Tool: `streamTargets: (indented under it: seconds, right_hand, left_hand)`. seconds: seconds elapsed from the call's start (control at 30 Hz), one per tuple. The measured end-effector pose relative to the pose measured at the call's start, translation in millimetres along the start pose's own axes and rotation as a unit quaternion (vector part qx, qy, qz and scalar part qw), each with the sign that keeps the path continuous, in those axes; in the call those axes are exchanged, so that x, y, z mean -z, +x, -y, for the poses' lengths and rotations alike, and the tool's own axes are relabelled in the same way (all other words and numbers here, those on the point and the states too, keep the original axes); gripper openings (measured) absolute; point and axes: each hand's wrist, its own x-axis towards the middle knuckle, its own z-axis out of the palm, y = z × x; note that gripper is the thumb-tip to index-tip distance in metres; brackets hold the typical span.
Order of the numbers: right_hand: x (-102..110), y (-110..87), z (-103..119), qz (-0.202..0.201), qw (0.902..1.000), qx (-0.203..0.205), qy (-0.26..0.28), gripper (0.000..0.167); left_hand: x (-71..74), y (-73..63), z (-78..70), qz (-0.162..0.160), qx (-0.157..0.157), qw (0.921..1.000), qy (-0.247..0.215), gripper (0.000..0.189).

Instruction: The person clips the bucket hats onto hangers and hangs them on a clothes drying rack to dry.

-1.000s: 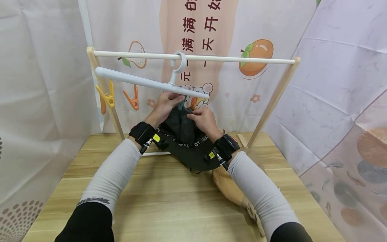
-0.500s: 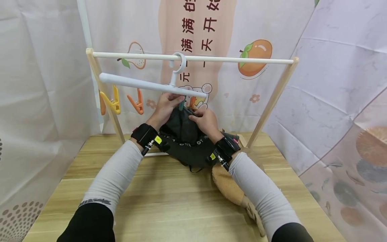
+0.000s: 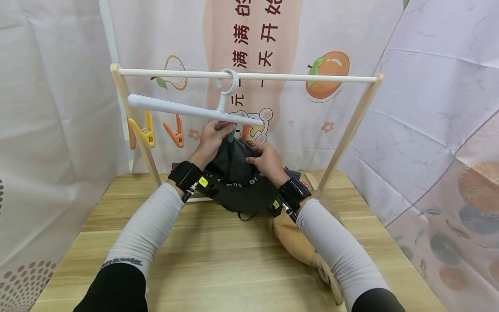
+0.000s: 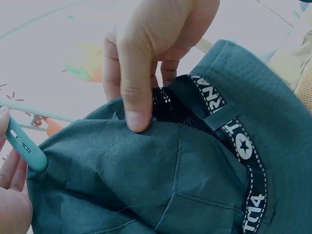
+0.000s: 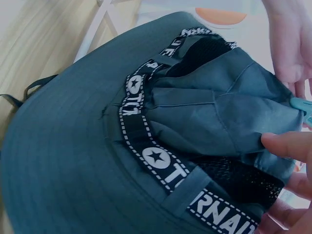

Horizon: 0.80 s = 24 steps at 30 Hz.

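Observation:
A dark green bucket hat with a lettered black band hangs below a white hanger, brim toward me. My left hand pinches a teal clothespin whose tip sits on the top of the hat's crown. On the right side of the crown, my right hand pinches the fabric, thumb on the outer face and fingers behind, as the left wrist view shows. A black mesh panel shows beside that thumb. Just behind the crown, an orange clothespin hangs under the hanger's right arm.
The hanger hooks over the white rod of a wooden-legged rack and tilts down to the right. A yellow clothespin and an orange clip dangle at left. A tan hat lies on the table, partly under my right forearm.
My right hand has shifted slightly down and right along the crown. The brim has swung a little left. The yellow and orange clips at left have moved right with the hanger.

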Motion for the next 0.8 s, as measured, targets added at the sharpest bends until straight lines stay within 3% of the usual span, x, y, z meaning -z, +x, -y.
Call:
streamTargets:
  seconds: [0.3, 0.53, 0.67, 0.8]
  right_hand:
    - [-0.1, -2.4, -7.8, -0.009, 0.9997, 0.017, -0.014, 0.025]
    - [1.0, -1.4, -14.6, -0.019, 0.9984, 0.024, -0.048, 0.008]
    - [-1.1, -0.3, -23.3, -0.032, 0.996, 0.022, -0.081, 0.01]
    - [-1.5, 1.3, -29.0, -0.044, 0.9961, 0.018, -0.074, 0.013]
  left_hand:
    - [-5.9, -3.1, -1.0, -0.036, -0.009, 0.9993, -0.006, 0.037]
    - [-8.9, -5.1, 4.1, -0.05, -0.021, 0.9977, -0.04, 0.037]
    - [-8.4, -4.4, 6.4, -0.051, -0.025, 0.9977, -0.038, 0.037]
    - [-8.1, -3.2, 5.6, -0.05, -0.028, 0.9981, -0.02, 0.037]
